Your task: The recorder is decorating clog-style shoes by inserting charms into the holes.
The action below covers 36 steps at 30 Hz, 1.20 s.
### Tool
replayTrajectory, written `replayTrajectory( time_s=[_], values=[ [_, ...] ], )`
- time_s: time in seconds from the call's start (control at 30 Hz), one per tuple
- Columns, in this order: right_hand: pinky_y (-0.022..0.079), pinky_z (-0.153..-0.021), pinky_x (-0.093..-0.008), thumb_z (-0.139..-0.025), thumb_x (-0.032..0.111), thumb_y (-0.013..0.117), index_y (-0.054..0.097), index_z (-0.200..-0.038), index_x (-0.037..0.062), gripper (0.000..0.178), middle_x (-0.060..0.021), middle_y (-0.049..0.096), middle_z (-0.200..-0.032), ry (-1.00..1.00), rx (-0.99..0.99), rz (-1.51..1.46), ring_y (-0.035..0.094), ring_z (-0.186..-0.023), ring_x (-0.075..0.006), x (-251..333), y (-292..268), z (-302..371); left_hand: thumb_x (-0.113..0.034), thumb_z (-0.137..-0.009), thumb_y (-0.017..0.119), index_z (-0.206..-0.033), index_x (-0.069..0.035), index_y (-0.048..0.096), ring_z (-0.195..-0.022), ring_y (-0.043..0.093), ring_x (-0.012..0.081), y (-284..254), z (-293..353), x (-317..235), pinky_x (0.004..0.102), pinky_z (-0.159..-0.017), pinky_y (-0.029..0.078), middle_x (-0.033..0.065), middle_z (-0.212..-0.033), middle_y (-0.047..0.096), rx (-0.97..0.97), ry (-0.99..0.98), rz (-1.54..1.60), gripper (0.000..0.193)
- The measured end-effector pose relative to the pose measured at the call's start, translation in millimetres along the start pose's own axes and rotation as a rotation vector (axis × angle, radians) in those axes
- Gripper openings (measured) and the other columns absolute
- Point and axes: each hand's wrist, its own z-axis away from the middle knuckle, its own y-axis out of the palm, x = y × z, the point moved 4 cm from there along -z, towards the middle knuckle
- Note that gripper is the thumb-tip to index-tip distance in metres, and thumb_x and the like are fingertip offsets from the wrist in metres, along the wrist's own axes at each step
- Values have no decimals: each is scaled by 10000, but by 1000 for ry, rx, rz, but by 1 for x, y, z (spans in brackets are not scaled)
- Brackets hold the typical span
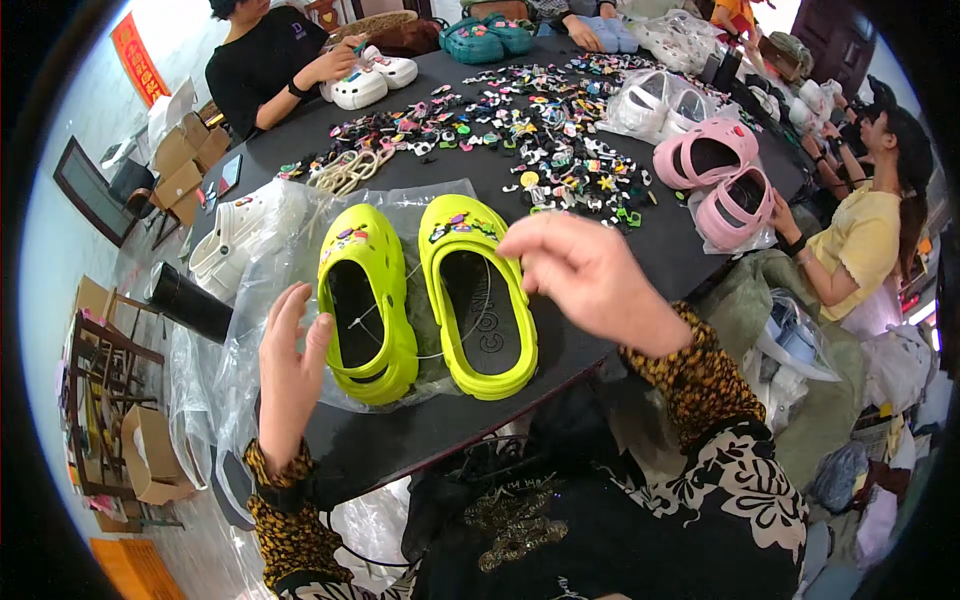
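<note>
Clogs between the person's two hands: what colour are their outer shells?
The clogs have bright yellow-green outer shells, seen best in the head view.

Bare black flat counter (420, 432) gives passage before the heels of two lime-green foam clogs (392, 300) and to their right, up to the right hand (585, 275). A thin pale looped cord (430, 356) crosses the narrow gap between them. Scattered small multicoloured charms (545, 140) obstruct beyond the toes; crumpled clear plastic sheeting (255, 320) and a white perforated clog (222, 250) crowd the left.
</note>
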Motion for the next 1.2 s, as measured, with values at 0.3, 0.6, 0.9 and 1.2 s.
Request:
replayTrajectory(
  time_s=[0.3, 0.6, 0.9, 1.2],
  values=[
    [480, -631, -218, -881, 45, 485, 625, -1016, -6, 202, -44, 642, -917, 151, 1, 62, 595, -731, -80, -70, -32, -64, -276, -801, 672, -919, 39, 582, -877, 567, 353, 79, 0, -87, 418, -764, 450, 189, -915, 613, 152, 430, -759, 348],
    [500, -645, -231, -884, 69, 494, 628, -1007, -9, 198, -41, 627, -889, 156, -32, -106, 603, -735, -93, -102, -24, -96, -159, -819, 567, -738, 21, 551, -762, 578, 368, 104, -43, -68, 454, -740, 425, 208, -741, 597, 217, 433, -827, 198],
    [507, -704, -243, -896, 65, 489, 620, -1033, -10, 204, -77, 650, -906, 126, 57, -171, 603, -769, -101, -103, -23, -100, -23, -769, 558, -1005, 9, 591, -822, 564, 331, 79, -67, -52, 415, -762, 421, 160, -858, 622, 74, 598, -713, 241],
    [494, -801, -249, -901, 23, 472, 601, -1034, -40, 196, -78, 654, -920, 31, 36, -142, 614, -873, -114, -105, 1, -95, -43, -812, 581, -981, 11, 595, -772, 549, 373, 83, -77, -13, 432, -707, 422, 180, -828, 614, -16, 454, -494, 178]
  ],
)
